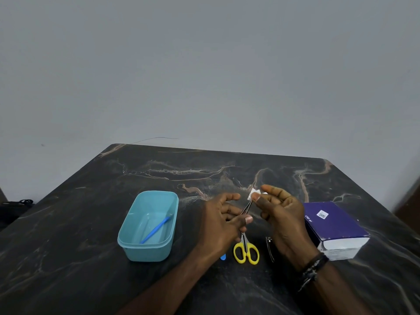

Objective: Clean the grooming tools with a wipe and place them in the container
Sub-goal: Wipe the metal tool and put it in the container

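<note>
Wall (204, 64): plain grey, fills the upper half of the view behind the table.
Table (91, 223): dark marble-patterned top with pale veins; everything listed below sits on or above it.
Box (336, 226): purple with a white side and a small white label on top; at the right, just beside the right wrist.
Container (127, 244): 1 teal plastic tub, lid off, left of the hands; holds 1 blue stick-like tool (156, 228) lying slantwise on its floor.
Left hand (223, 223): thumb and fingers pinch the lower end of the tweezers; index finger extended forward.
Right hand (279, 210): thumb and fingertips pinch the wipe around the tweezers' upper end; dark bands on the wrist.
Scissors (246, 251): 1 pair, yellow handles toward the viewer, blades partly hidden under the left hand.
Nail clipper (270, 248): 1 slim metal piece, probably a clipper, lying right of the scissors, apart from them.
Tweezers (246, 208): 1 thin metal pair, held above the table between both hands, tip up inside the wipe.
Wipe (252, 193): small white folded pad, wrapped on the tweezers' tip.
Blue piece (223, 257): small blue end showing from under the left forearm, left of the scissors; rest hidden.
</note>
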The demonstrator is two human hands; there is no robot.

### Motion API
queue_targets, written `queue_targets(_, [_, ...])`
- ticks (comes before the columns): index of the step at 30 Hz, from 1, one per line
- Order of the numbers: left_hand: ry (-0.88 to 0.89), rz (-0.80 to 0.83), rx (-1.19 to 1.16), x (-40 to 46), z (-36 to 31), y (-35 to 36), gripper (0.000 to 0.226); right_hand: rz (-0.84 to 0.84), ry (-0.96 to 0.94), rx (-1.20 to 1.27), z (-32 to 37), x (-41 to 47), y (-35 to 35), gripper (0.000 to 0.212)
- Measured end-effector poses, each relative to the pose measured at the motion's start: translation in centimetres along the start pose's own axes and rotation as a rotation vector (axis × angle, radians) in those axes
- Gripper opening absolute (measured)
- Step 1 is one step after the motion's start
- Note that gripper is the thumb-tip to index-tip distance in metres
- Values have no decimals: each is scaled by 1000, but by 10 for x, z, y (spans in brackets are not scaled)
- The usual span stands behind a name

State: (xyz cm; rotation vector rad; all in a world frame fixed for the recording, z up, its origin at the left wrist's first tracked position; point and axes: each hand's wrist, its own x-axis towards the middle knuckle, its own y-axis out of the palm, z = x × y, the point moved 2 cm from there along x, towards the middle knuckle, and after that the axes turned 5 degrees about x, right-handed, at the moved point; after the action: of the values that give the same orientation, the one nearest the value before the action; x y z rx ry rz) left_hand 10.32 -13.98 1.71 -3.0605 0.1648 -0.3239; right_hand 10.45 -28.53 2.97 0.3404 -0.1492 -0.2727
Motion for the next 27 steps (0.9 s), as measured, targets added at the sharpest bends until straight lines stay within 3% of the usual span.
queue_targets(7, [-38,-69,31,3,-3,-8,45,140,90,-69,-10,-6,10,30])
queue_targets(14, [-25,-17,32,1,-2,-1,38,14,34,-22,-2,-1,1,45])
queue_targets(21, [9,-7,-11,2,-2,-3,21,67,30,-64,-6,-4,5,53])
queue_targets(27, [1,19,-72,2,-1,1,22,-8,-6,30,-2,-1,2,44])
